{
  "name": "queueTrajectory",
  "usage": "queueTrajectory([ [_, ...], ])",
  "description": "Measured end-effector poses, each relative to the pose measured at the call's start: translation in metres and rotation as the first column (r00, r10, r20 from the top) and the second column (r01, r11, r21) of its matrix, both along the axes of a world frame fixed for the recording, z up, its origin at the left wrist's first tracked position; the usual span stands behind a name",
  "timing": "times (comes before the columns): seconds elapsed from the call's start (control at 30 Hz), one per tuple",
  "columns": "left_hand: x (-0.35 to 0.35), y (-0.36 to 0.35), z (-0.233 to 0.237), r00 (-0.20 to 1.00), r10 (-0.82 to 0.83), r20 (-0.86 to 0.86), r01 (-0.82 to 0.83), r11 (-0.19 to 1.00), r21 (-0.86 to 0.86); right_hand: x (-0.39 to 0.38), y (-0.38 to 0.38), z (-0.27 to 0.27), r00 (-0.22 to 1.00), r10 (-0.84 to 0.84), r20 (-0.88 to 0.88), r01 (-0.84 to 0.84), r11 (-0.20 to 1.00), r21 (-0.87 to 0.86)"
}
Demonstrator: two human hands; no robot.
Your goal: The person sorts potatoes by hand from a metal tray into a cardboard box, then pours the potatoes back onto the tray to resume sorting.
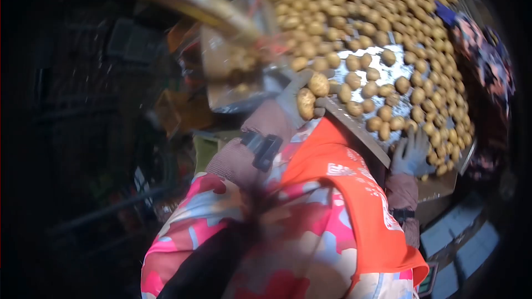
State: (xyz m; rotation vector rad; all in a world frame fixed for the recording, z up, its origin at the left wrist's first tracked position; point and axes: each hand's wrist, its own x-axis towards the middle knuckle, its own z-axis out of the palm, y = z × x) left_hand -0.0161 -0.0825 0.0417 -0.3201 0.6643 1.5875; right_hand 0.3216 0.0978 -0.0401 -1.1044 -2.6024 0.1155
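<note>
My left hand (291,98), in a grey glove, is closed around two potatoes, a rounder one (318,84) and a longer one (306,104). It is beside the near metal edge (354,132) of a sorting table. My right hand (411,154), also gloved, lies with fingers spread against potatoes at the table's near right corner. Many loose potatoes (366,0) are heaped on the table. Around its middle, a shiny wet surface shows between scattered potatoes.
A clear plastic bag or liner (230,61) with some potatoes hangs left of the table. A blurred pale pole (194,0) crosses the upper left. Another person's patterned sleeve (482,50) is at the right edge. A green container (206,149) stands lower left.
</note>
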Motion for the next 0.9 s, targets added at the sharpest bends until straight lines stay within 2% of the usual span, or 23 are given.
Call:
queueTrajectory([
  [0.03, -0.010, -0.030, 0.007, 0.994, -0.039, -0.107, 0.052, 0.992, 0.119, 0.000, -0.003, 0.002, 0.998, -0.006, 0.058, 0.007, 1.000, -0.011],
  [0.1, -0.041, -0.094, 0.025, 0.993, 0.033, -0.115, -0.019, 0.992, 0.122, -0.002, -0.004, 0.007, 0.985, -0.043, 0.168, 0.044, 0.999, -0.006],
  [0.17, -0.066, -0.126, 0.022, 0.967, 0.212, -0.142, -0.207, 0.977, 0.048, 0.005, 0.001, -0.006, 0.991, 0.002, 0.137, -0.002, 1.000, -0.002],
  [0.2, -0.086, -0.132, 0.017, 0.918, 0.358, -0.172, -0.368, 0.929, -0.030, 0.006, 0.003, -0.010, 0.992, 0.024, 0.125, -0.024, 1.000, -0.002],
  [0.27, -0.119, -0.141, 0.007, 0.842, 0.494, -0.215, -0.533, 0.825, -0.190, 0.000, -0.003, -0.001, 0.992, 0.053, 0.112, -0.052, 0.999, -0.013],
  [0.33, -0.140, -0.142, -0.013, 0.838, 0.499, -0.219, -0.545, 0.760, -0.354, 0.000, -0.001, 0.006, 0.991, 0.068, 0.116, -0.066, 0.998, -0.021],
  [0.4, -0.142, -0.157, -0.073, 0.755, 0.424, -0.501, -0.565, 0.808, -0.168, -0.003, -0.002, 0.002, 0.992, 0.063, 0.113, -0.060, 0.998, -0.032],
  [0.43, -0.132, -0.164, -0.092, 0.573, 0.231, -0.786, -0.521, 0.844, -0.132, -0.001, -0.001, -0.001, 0.991, 0.082, 0.107, -0.080, 0.996, -0.025],
  [0.47, -0.121, -0.177, -0.118, 0.292, 0.019, -0.956, -0.467, 0.875, -0.126, -0.003, -0.005, 0.002, 0.992, 0.079, 0.095, -0.076, 0.997, -0.034],
  [0.5, -0.110, -0.188, -0.135, -0.045, -0.183, -0.982, -0.415, 0.898, -0.148, -0.007, -0.008, 0.006, 0.994, 0.076, 0.081, -0.073, 0.996, -0.040],
  [0.53, -0.101, -0.198, -0.141, -0.382, -0.344, -0.858, -0.374, 0.906, -0.196, -0.010, -0.012, 0.008, 0.995, 0.074, 0.066, -0.071, 0.996, -0.047],
  [0.6, -0.105, -0.224, -0.144, -0.596, -0.451, -0.664, -0.423, 0.879, -0.218, -0.006, -0.006, 0.003, 0.986, 0.082, 0.144, -0.079, 0.996, -0.029],
  [0.67, -0.115, -0.265, -0.120, -0.441, -0.441, -0.782, -0.560, 0.816, -0.144, -0.008, -0.007, 0.001, 0.978, 0.062, 0.197, -0.056, 0.998, -0.035],
  [0.7, -0.125, -0.275, -0.086, -0.353, -0.591, -0.726, -0.592, 0.741, -0.315, -0.009, -0.005, -0.002, 0.970, 0.034, 0.239, -0.023, 0.999, -0.048],
  [0.73, -0.135, -0.286, -0.051, -0.275, -0.728, -0.628, -0.597, 0.641, -0.482, -0.014, -0.003, -0.004, 0.943, -0.023, 0.331, 0.037, 0.999, -0.036],
  [0.77, -0.156, -0.285, 0.004, -0.217, -0.926, -0.307, -0.525, 0.376, -0.764, -0.021, -0.003, -0.007, 0.933, -0.090, 0.349, 0.103, 0.994, -0.020],
  [0.8, -0.175, -0.296, 0.016, -0.189, -0.957, -0.222, -0.533, 0.289, -0.795, -0.028, -0.003, -0.011, 0.917, -0.156, 0.366, 0.169, 0.986, -0.003],
  [0.87, -0.209, -0.320, 0.017, -0.126, -0.980, -0.155, -0.575, 0.200, -0.794, -0.060, -0.012, -0.015, 0.939, -0.194, 0.285, 0.207, 0.978, -0.015],
  [0.9, -0.221, -0.331, 0.012, -0.097, -0.979, -0.178, -0.571, 0.201, -0.796, -0.080, -0.021, -0.015, 0.986, -0.116, 0.116, 0.127, 0.988, -0.087],
])
